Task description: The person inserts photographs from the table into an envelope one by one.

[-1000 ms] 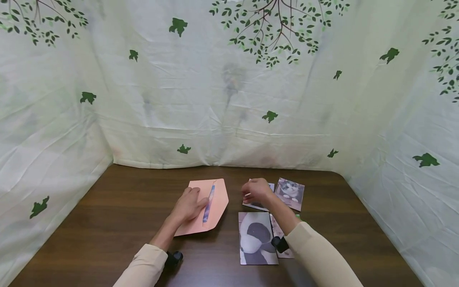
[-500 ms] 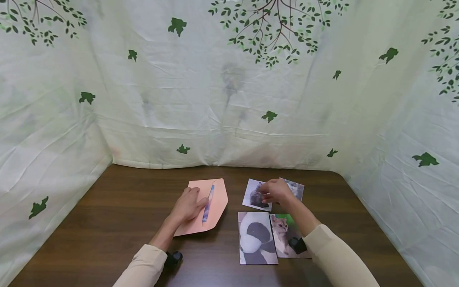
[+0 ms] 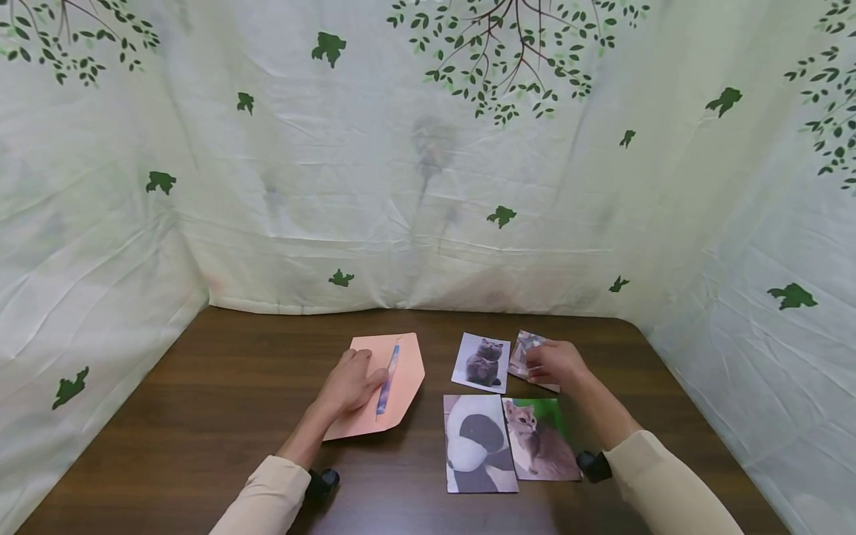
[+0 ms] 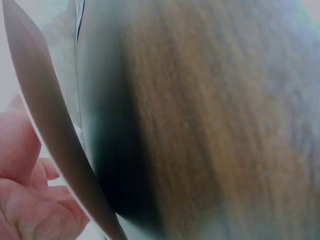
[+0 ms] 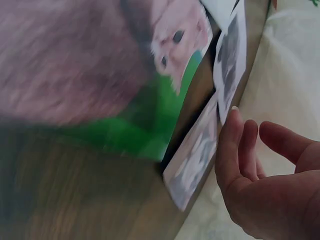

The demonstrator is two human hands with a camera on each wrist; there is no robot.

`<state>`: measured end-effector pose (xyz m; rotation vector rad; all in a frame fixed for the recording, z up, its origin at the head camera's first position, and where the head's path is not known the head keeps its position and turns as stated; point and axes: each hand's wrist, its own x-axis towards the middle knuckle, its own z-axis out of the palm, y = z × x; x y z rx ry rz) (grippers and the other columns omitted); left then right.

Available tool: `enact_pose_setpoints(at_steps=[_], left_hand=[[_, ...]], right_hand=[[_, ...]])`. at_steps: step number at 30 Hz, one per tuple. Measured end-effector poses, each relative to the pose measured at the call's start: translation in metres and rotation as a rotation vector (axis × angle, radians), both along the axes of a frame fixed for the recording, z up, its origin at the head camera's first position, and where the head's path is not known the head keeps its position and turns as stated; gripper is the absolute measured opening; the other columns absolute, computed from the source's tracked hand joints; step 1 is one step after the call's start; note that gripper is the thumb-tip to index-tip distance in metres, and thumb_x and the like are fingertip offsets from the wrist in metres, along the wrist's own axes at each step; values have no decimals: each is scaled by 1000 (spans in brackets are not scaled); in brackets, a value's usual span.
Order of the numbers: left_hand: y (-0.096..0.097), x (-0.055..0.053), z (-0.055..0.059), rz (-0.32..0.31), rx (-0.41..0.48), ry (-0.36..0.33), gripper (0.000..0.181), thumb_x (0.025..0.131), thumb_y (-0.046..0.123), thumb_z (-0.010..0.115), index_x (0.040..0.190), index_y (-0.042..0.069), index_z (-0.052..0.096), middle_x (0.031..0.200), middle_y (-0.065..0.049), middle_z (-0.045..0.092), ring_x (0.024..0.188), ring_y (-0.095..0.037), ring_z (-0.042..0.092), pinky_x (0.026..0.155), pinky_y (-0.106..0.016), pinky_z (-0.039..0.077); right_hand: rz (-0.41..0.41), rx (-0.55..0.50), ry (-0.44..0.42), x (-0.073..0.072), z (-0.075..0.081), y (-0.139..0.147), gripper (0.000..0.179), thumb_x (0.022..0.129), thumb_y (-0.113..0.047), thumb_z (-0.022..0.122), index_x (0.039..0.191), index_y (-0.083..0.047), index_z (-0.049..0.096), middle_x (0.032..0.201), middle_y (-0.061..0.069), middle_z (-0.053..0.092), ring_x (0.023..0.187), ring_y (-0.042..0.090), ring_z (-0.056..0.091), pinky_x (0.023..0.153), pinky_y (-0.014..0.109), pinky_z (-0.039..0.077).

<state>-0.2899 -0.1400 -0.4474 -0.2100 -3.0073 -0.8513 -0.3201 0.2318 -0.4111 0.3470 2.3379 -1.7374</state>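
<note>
My left hand (image 3: 351,383) holds a pink envelope (image 3: 409,371), thumb beside a narrow slit where a bluish strip of picture shows. In the left wrist view the curled fingers (image 4: 20,145) lie against one face of the envelope (image 4: 55,120), which stands tilted above the table. My right hand (image 3: 558,364) hovers over the upper right cat photo (image 3: 524,345) and partly hides it; in the right wrist view its fingers are loosely bent with nothing between them. Left of that lies a grey cat photo (image 3: 483,362). Nearer are a plush-like grey-and-white picture (image 3: 478,446) and a kitten photo (image 3: 542,442).
The brown wooden table (image 3: 267,371) runs back to a pale curtain (image 3: 301,186) printed with leaves and branches, which also hangs at both sides. Black wrist cameras (image 3: 324,483) sit under both forearms.
My right hand has moved rightward, from over the grey cat photo to over the upper right photo, uncovering the grey cat and kitten photos. The left hand and envelope stay in place.
</note>
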Motion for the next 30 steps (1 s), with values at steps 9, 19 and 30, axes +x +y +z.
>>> enact_pose_setpoints(at_steps=[9, 19, 30], left_hand=[[0, 0, 0, 4, 1, -5, 58, 98, 30, 58, 138, -11, 51, 137, -31, 51, 122, -40, 51, 106, -51, 43], [0, 0, 1, -2, -5, 2, 57, 98, 30, 57, 138, -11, 51, 136, -30, 52, 121, -40, 51, 106, -51, 43], [-1, 1, 0, -3, -3, 14, 56, 97, 29, 58, 137, -11, 52, 134, -30, 52, 118, -40, 53, 105, -52, 44]], right_hand=[[-28, -11, -18, 4, 2, 29, 38, 95, -5, 58, 126, 18, 52, 92, 14, 68, 75, 19, 66, 73, 34, 61], [-69, 20, -70, 7, -2, 49, 36, 100, -8, 55, 125, 17, 54, 92, 13, 66, 77, 19, 66, 74, 34, 61], [-86, -20, -157, 7, -9, 64, 45, 101, -10, 51, 137, 16, 49, 97, 13, 63, 82, 21, 65, 80, 36, 61]])
